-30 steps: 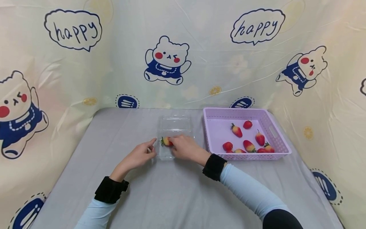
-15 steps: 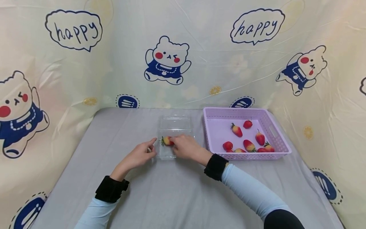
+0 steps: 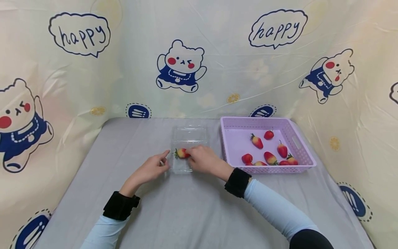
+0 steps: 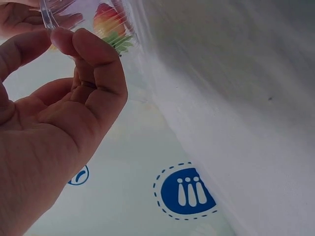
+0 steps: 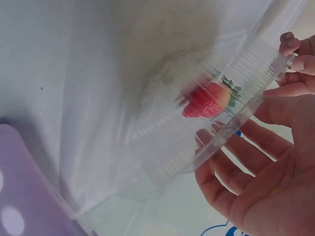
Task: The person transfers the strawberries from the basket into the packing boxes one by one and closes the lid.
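A clear plastic clamshell box lies on the grey cloth with its lid folded back. Inside is one red and yellow strawberry, its green leaves toward the left. The left hand pinches the box's left rim between thumb and fingers, plain in the left wrist view. The right hand reaches over the opposite rim. In the right wrist view its loosely bent fingers sit in the box, fingertips close beside the strawberry, which shows through the wall.
A lilac plastic basket stands right of the box with several strawberries in it, some partly hidden by its front wall. A curtain printed with bears hangs behind and beside the cloth-covered table.
The right hand has drawn slightly to the right, so more of the strawberry shows in the box. The left hand stays at the rim.
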Demonstrator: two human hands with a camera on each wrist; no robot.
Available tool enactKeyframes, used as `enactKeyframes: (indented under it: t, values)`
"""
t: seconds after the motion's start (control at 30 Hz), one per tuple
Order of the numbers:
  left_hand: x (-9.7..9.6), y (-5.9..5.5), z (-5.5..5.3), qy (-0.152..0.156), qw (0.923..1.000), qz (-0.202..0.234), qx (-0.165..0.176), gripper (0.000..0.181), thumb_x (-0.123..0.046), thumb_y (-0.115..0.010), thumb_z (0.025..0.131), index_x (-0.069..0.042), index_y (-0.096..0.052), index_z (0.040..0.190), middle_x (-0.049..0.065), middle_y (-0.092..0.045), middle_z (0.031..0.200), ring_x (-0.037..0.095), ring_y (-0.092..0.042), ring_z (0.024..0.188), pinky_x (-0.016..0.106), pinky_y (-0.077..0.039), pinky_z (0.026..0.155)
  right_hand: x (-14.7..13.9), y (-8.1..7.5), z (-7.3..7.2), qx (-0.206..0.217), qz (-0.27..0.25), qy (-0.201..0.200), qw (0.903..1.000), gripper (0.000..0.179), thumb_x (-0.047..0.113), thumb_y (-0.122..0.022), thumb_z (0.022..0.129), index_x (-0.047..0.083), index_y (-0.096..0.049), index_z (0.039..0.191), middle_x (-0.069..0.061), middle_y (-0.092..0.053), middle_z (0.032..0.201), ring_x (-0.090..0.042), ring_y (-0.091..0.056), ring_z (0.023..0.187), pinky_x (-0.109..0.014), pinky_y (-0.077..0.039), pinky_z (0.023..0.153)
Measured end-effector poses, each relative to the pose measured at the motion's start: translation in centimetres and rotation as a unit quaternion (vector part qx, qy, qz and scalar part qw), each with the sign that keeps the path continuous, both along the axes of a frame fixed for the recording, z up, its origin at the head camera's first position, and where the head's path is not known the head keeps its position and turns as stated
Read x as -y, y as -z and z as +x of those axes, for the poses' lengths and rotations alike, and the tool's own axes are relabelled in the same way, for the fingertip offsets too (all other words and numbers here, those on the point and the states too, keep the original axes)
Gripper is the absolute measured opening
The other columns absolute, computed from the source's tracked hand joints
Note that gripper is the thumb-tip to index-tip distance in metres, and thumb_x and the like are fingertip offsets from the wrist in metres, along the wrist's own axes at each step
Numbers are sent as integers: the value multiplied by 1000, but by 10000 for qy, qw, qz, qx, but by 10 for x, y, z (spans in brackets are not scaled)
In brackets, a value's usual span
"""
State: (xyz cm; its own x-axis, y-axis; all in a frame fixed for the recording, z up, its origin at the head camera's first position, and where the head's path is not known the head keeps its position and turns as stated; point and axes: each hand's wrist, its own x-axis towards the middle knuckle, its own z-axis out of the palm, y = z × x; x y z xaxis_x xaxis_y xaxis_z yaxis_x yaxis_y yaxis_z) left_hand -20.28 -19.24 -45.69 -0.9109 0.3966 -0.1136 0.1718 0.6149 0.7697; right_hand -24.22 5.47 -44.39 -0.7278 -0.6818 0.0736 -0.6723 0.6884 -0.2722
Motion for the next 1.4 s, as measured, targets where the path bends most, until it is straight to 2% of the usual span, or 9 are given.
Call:
enactKeyframes:
  t: [0.27,0.37,0.6,0.77,1.07,1.27,1.4]
  values:
    - [-1,2,-1,-14,10000,-38,-32,66,-6,-61,100,15,-34,157,9,-57,93,17,-48,69,27,-37,58,-8,-6,2,124,-156,-1,9998,31,4,-67,96,3,-74,127,-9,-75,115,-18,-59,83,-29,-51,74]
    - [-1,2,-2,-20,10000,-39,-7,66,-6,-61,100,14,-34,157,9,-58,93,17,-49,69,27,-37,58,-13,-9,2,78,-148,38,9999,34,4,-65,96,4,-73,129,-9,-75,115,-19,-63,86,-32,-53,75]
    - [0,1,-2,14,10000,-4,34,67,-5,-61,100,14,-32,157,9,-58,94,18,-50,70,27,-39,58,-21,-18,3,1,-242,114,9996,28,9,-63,102,3,-74,127,-9,-75,116,-22,-70,104,-38,-56,92]
    - [1,-2,-2,-28,10000,-18,18,67,-4,-61,100,15,-32,157,9,-58,94,18,-50,70,27,-39,58,-28,-26,5,-61,-140,181,9997,28,11,-65,101,4,-74,127,-9,-75,117,-25,-70,107,-40,-56,93]
    - [-1,2,0,-16,10000,-28,8,68,-5,-62,98,15,-33,157,7,-57,92,16,-48,68,27,-38,58,-48,-35,7,-370,-188,298,9987,27,12,-68,100,5,-75,124,-10,-76,115,-27,-71,105,-44,-57,91]
    - [0,2,-3,-17,10000,-27,39,68,-5,-62,99,14,-33,157,8,-57,94,17,-47,67,27,-37,57,-63,-40,6,-291,-394,438,9978,17,13,-70,99,6,-77,113,-7,-75,103,-21,-66,89,-35,-57,82]
    - [0,1,-2,-43,9999,-49,90,68,-6,-62,99,14,-33,158,8,-57,94,17,-47,65,27,-38,57,-72,-43,7,-279,-416,546,9973,17,12,-71,98,4,-78,112,-8,-74,101,-23,-65,88,-37,-57,82]
